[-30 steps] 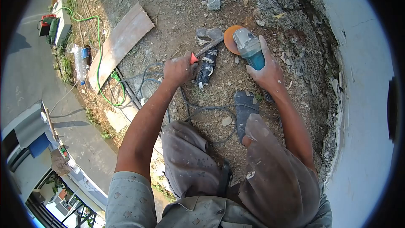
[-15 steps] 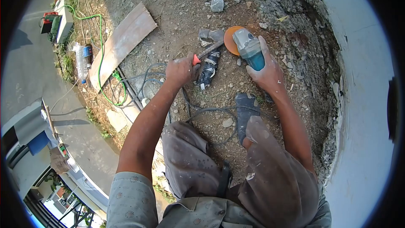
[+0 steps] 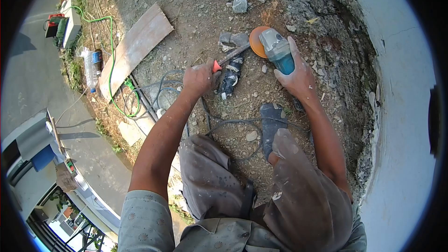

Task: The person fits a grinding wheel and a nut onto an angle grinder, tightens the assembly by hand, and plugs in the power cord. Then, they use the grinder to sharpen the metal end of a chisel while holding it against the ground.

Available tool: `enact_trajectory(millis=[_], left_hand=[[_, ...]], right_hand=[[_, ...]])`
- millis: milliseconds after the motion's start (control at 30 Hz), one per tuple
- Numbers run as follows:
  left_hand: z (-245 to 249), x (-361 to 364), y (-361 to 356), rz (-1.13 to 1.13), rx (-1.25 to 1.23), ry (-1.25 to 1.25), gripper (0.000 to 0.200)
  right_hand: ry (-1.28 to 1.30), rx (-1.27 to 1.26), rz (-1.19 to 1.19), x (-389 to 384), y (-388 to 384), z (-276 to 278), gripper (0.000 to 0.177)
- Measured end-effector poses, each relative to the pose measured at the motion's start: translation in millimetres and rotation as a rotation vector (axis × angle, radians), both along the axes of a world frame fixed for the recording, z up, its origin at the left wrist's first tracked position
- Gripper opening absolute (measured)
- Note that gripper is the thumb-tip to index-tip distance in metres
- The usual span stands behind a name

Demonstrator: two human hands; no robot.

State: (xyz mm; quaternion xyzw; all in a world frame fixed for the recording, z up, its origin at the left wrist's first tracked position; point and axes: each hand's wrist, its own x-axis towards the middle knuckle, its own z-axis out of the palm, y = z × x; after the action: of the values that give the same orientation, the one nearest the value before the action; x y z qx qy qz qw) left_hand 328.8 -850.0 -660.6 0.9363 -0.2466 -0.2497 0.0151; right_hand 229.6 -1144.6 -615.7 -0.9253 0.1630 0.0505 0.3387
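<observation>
Slightly shifted, round-disced grinder (image 3: 279, 52) in right hand (image 3: 300, 78); metal tool (image 3: 232, 55) in left hand (image 3: 199, 80); fingers (dusty) clamped on both.

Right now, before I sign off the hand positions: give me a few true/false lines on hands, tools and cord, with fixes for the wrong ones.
1. The right hand holds the angle grinder. True.
2. The left hand holds the green cord. False: it grips a red-handled metal tool, and the cord passes over the wooden board.
3. The metal tool's shaft points toward the orange disc. True.
4. The clear plastic bottle is on the wooden board. False: it lies on the ground beside it.
5. The grinder's body is teal and grey. True.
</observation>
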Motion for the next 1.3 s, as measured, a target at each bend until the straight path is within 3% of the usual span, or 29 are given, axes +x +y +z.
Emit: enact_trajectory(millis=[1300], left_hand=[[-2.6,0.9,0.9,-0.010,0.010,-0.002,0.038]], right_hand=[[0.066,0.041,-0.003,-0.1,2.7,9.7,0.100]])
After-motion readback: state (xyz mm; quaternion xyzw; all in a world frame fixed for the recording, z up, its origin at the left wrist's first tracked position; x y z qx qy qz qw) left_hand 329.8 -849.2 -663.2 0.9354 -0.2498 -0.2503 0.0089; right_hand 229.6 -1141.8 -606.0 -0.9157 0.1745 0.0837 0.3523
